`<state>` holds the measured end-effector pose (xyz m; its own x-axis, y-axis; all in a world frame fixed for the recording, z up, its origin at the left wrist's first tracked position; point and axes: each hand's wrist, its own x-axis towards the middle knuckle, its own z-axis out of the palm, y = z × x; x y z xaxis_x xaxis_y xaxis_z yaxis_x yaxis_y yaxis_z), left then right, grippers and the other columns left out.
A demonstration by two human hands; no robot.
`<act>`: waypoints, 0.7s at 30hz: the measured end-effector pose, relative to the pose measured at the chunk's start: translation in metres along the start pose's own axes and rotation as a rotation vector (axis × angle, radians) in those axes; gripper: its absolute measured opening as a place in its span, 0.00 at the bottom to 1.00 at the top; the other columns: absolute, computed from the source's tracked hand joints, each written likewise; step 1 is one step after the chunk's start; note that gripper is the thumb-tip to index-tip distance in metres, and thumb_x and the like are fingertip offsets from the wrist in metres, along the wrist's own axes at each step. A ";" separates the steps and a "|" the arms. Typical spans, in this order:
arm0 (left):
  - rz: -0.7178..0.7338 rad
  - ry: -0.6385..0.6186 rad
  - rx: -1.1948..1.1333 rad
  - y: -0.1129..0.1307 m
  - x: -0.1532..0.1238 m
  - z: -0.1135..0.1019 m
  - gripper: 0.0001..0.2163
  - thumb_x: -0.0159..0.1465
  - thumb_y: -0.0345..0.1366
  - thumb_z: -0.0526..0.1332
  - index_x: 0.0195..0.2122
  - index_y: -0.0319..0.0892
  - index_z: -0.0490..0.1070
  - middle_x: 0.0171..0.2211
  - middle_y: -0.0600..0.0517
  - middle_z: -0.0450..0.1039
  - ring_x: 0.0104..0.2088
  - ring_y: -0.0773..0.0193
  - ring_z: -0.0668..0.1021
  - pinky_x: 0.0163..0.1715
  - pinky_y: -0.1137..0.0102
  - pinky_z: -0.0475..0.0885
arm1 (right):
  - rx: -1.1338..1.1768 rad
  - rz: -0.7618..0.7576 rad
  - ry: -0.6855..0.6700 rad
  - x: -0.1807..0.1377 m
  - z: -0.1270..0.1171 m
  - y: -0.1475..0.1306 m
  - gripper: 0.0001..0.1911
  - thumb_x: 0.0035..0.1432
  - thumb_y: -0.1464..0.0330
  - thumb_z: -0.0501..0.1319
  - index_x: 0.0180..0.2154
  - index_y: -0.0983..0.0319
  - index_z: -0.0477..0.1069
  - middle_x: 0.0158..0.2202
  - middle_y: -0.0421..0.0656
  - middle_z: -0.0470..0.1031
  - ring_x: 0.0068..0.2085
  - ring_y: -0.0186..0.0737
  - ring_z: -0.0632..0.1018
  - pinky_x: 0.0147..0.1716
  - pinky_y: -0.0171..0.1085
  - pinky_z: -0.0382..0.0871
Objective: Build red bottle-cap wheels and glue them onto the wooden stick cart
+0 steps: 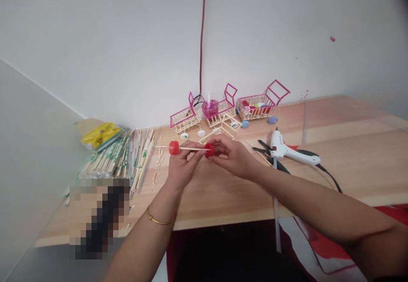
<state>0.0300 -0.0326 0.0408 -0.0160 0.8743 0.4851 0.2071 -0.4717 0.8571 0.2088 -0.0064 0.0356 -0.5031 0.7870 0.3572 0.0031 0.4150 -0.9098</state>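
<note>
At the far left, a yellow packet (102, 134) is rested on wrapped chopsticks (106, 161), with loose sticks (142, 163) laid alongside, seemingly to be within easy reach; in the middle, a thin stick (193, 149) is held roughly level above the table (207, 201), a left red cap (174, 147) at one end and a right red cap (209, 150) at the other, apparently so that both ends are kept in sight; behind, small stick carts (183, 121) are stood near the wall, perhaps to be kept clear of the hands; at the right, a white glue gun (278, 145) is laid by dark pliers (264, 146), nozzle towards the wall, presumably for safety; by the left hand (181, 167), the stick is pinched, fingers nearly together; by the right hand (234, 155), the right red cap is gripped, fingers curled around it; whether the stick is fixed there cannot be told.
</note>
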 end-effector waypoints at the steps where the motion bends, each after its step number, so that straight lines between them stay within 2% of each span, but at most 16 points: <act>1: 0.025 -0.016 0.040 0.001 0.000 0.000 0.04 0.56 0.33 0.67 0.33 0.45 0.79 0.32 0.50 0.76 0.36 0.62 0.76 0.42 0.68 0.69 | 0.015 -0.001 -0.009 0.000 0.000 0.000 0.15 0.56 0.68 0.62 0.45 0.59 0.63 0.41 0.44 0.75 0.40 0.37 0.79 0.42 0.41 0.75; 7: 0.091 -0.036 0.125 0.005 0.001 0.001 0.03 0.58 0.33 0.65 0.31 0.45 0.79 0.30 0.50 0.75 0.34 0.63 0.75 0.39 0.69 0.67 | 0.143 0.003 -0.063 -0.001 -0.001 0.002 0.16 0.55 0.69 0.64 0.45 0.59 0.63 0.44 0.45 0.72 0.44 0.37 0.78 0.45 0.42 0.74; 14: 0.054 -0.043 0.080 0.001 0.000 0.002 0.03 0.57 0.34 0.66 0.32 0.45 0.78 0.30 0.51 0.75 0.32 0.63 0.74 0.36 0.69 0.67 | 0.094 -0.017 -0.057 -0.001 0.000 0.005 0.15 0.56 0.68 0.63 0.45 0.59 0.64 0.42 0.44 0.72 0.42 0.37 0.78 0.44 0.41 0.74; 21: 0.074 -0.009 0.052 0.003 0.001 0.003 0.03 0.55 0.32 0.67 0.31 0.45 0.79 0.28 0.51 0.75 0.31 0.63 0.74 0.35 0.69 0.66 | 0.094 -0.020 -0.050 0.000 0.001 0.005 0.15 0.56 0.67 0.63 0.45 0.59 0.64 0.43 0.45 0.73 0.43 0.38 0.78 0.43 0.41 0.75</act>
<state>0.0339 -0.0329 0.0434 0.0100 0.8383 0.5451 0.2581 -0.5288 0.8085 0.2080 -0.0048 0.0308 -0.5446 0.7541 0.3670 -0.0874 0.3842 -0.9191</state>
